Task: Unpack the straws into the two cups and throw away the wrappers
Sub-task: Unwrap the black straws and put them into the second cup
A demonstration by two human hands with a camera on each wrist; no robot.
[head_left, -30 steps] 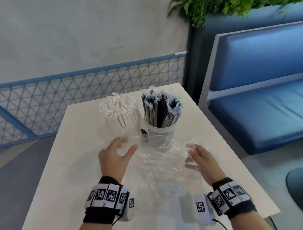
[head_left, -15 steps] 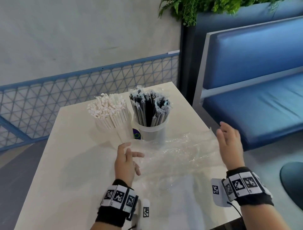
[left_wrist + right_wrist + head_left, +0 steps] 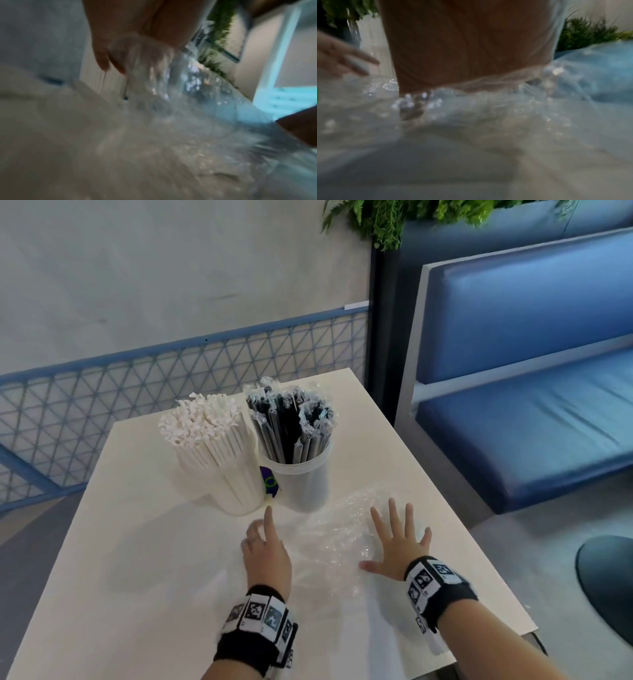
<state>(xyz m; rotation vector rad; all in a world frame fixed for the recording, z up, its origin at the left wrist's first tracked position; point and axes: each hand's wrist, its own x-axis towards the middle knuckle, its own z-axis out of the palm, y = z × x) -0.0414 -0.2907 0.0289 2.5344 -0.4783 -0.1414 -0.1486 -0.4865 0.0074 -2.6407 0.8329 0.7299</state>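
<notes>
Flat on the clear wrapper, right hand, fingers spread.

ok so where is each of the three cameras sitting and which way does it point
Head: worn on the head, looking forward and down over the table at both cups of straws; shows the left hand and right hand, forearms and marker wristbands.
Left wrist: low over the tabletop, looking along the left hand at blurred clear plastic wrapper.
Right wrist: low too, looking along the right hand, which lies on the wrapper; left-hand fingers show at the left edge.
Shared: all three see the wrapper; the wrist views also share the green plant.
</notes>
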